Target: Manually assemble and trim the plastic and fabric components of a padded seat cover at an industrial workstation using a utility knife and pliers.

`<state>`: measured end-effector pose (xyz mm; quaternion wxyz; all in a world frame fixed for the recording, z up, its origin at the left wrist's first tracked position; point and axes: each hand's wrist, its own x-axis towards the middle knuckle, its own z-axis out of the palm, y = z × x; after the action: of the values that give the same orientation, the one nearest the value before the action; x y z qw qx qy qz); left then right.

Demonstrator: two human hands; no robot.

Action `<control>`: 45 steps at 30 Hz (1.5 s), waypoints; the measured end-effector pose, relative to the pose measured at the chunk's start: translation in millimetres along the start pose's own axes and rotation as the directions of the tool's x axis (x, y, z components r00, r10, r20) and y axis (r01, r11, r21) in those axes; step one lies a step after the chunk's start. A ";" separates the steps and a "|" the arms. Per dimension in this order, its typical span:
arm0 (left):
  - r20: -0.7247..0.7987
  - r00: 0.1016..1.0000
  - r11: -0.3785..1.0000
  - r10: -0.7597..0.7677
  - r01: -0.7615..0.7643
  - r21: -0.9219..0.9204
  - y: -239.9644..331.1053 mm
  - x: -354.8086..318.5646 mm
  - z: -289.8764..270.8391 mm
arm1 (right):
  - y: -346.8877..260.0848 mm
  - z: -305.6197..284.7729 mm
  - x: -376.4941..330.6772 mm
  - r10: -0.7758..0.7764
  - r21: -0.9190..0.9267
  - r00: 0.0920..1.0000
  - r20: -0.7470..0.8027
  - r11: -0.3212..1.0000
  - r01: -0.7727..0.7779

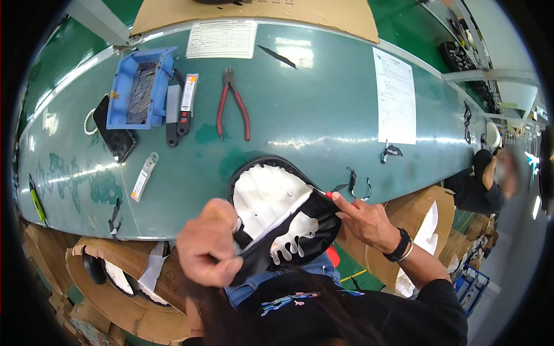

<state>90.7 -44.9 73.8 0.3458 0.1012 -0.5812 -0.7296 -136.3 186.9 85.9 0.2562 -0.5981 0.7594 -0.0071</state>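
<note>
While the fingers of the left hand (209, 249) are clamped together on the black rim of the round black-and-white plastic part (283, 210), the right hand (365, 222) pinches a small red-handled blade (326, 194) against the upper right edge, fingers closed on it. This part sits at the near edge of the green worktable (323, 109), half over the person's lap, tilted with its open white side up toward the table. It seems stiff, light and a little slippery, though the blur makes this uncertain; the rim is the safe place to hold. Its long axis runs from lower left to upper right. Farther away lie red pliers (232, 104) and a blue tray (141, 86).
</note>
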 end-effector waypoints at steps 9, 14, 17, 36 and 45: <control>-0.280 0.950 0.972 0.139 -0.185 -0.146 57.6 -32.1 -36.1 | -7.8 67.9 -86.1 0.202 0.120 0.970 -0.138 0.975 -0.186; -0.504 0.853 0.475 -0.135 0.502 0.723 54.7 -47.2 -115.3 | -38.1 90.0 -103.8 0.379 0.240 0.886 -0.268 0.917 -0.319; -0.090 0.993 0.165 -0.076 0.101 0.981 -7.3 -9.1 -8.1 | -43.7 90.3 -101.1 0.474 0.295 0.849 -0.234 0.867 -0.402; 0.619 0.771 0.869 -0.151 -0.195 0.455 -150.4 95.8 130.0 | -8.3 60.3 -41.4 0.580 0.291 0.764 -0.283 0.811 -0.508; 0.578 0.786 0.653 -0.222 -0.321 0.687 -126.7 100.3 150.0 | -22.9 57.1 -28.3 0.723 0.331 0.607 -0.331 0.691 -0.642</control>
<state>-115.0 20.2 28.5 0.0830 -0.0252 -0.9122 -0.4004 -88.5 223.1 54.4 0.1149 -0.2182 0.9628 -0.1102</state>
